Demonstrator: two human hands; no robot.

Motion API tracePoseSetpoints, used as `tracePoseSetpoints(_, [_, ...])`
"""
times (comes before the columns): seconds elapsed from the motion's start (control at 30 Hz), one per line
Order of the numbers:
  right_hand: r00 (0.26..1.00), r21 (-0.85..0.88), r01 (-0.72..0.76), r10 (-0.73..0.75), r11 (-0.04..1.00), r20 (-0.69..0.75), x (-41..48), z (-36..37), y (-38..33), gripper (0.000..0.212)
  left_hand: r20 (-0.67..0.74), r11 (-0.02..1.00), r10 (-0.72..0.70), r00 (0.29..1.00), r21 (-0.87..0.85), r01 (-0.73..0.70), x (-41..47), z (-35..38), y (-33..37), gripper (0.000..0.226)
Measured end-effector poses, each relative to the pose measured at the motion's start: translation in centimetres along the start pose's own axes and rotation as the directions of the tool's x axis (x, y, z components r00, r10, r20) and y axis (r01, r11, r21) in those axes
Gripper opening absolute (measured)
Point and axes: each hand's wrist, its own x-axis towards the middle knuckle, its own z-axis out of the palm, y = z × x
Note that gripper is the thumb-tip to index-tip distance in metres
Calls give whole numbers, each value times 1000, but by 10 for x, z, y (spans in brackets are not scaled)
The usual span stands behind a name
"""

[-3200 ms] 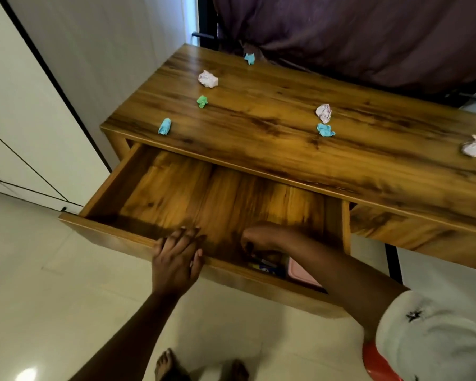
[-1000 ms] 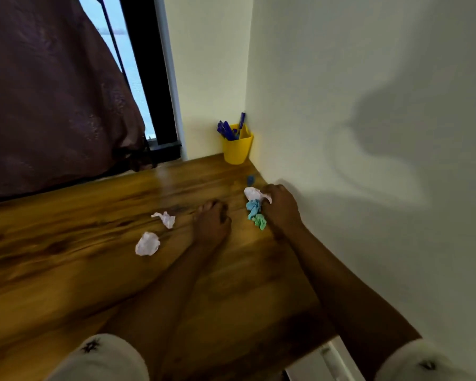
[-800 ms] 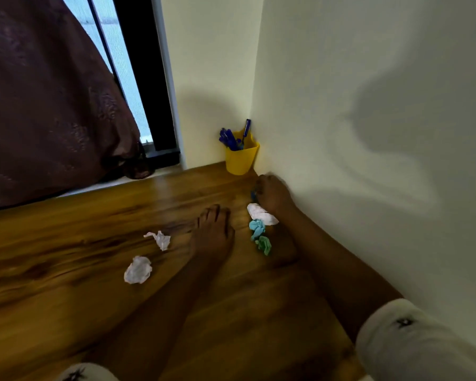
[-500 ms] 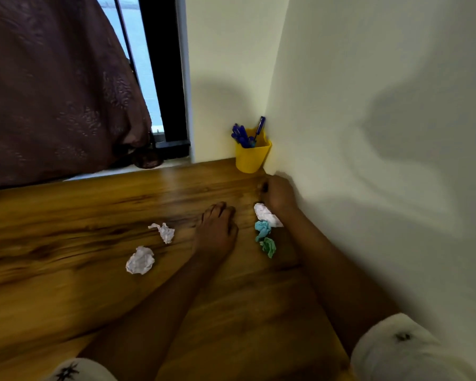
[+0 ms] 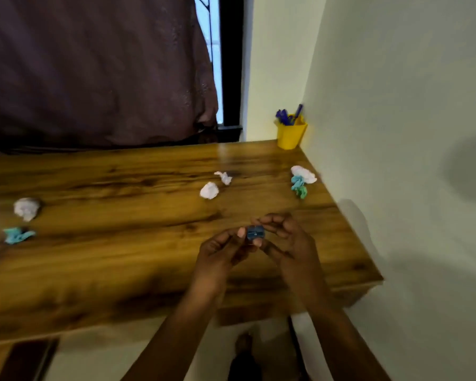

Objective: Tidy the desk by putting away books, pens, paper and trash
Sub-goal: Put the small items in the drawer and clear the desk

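A small blue sharpener-like object (image 5: 255,233) is pinched between my left hand (image 5: 220,251) and my right hand (image 5: 289,243), just above the wooden desk (image 5: 121,243) near its front right. Crumpled paper balls lie on the desk: two white ones (image 5: 209,190) (image 5: 223,177) in the middle, a white (image 5: 302,174), teal (image 5: 297,182) and green (image 5: 302,192) cluster by the right wall, and a white (image 5: 26,208) and teal one (image 5: 17,235) at the left. A yellow cup (image 5: 290,134) holding blue pens stands in the back right corner.
A white wall runs along the desk's right edge. A dark purple curtain (image 5: 94,72) hangs behind the desk beside a black window frame (image 5: 231,64). Below the front edge, part of a drawer (image 5: 25,358) shows at the lower left, and my foot (image 5: 243,345) on the pale floor.
My right hand left the corner by the wall with the small blue object. Both hands drew back to the desk's front and now hold it together. The view pulled back.
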Motion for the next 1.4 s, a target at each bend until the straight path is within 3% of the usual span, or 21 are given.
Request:
tracePoseSetpoints(0.1, [997, -81, 19, -13, 997, 81, -42, 32, -11, 31, -68, 998, -21, 997, -66, 17, -58, -31, 6, 26])
tracePoseSetpoints(0.3, [970, -287, 229, -193, 930, 146, -101, 104, -52, 28, -247, 986, -7, 969, -161, -34, -144, -95, 22, 16])
tracePoseSetpoints(0.53, [934, -195, 286, -228, 938, 274, -155, 216, -109, 38, -329, 964, -47, 943, -263, -43, -237, -198, 58, 13])
tracePoseSetpoints(0.6, [915, -82, 236, -193, 968, 355, -169, 249, -129, 43, -355, 961, -60, 933, -272, -42, -265, -233, 71, 17])
tracePoseSetpoints(0.7, [828, 63, 133, -146, 989, 541, -196, 308, -159, 47, -373, 966, -74, 925, -257, -26, -316, -299, 94, 36])
tracePoseSetpoints(0.87, [758, 6, 167, -132, 986, 639, -239, 389, -191, 51, -456, 983, -57, 888, -181, -29, -380, -386, 112, 39])
tracePoseSetpoints(1.0, [778, -113, 242, -123, 964, 616, -264, 443, -199, 39, -513, 979, 0, 858, -176, -105, -403, -421, 109, 34])
tracePoseSetpoints(1.13, [777, -237, 319, -111, 918, 619, -263, 475, -191, 32, -535, 995, 74, 841, -17, -98, -401, -449, 100, 29])
tracePoseSetpoints(1.3, [752, -408, 308, 42, 859, 658, -227, 504, -154, 27, -510, 937, 212, 834, 348, -26, -373, -493, 74, 7])
tracePoseSetpoints(1.33, [746, -447, 292, 92, 846, 660, -219, 510, -145, 27, -509, 874, 247, 824, 485, 38, -367, -506, 61, 7])
tracePoseSetpoints(1.37, [733, -488, 282, 143, 826, 665, -212, 518, -134, 27, -495, 739, 301, 815, 661, 128, -363, -521, 47, 8])
tracePoseSetpoints(1.4, [710, -527, 288, 191, 799, 678, -205, 525, -124, 26, -457, 539, 352, 817, 813, 222, -362, -538, 34, 15])
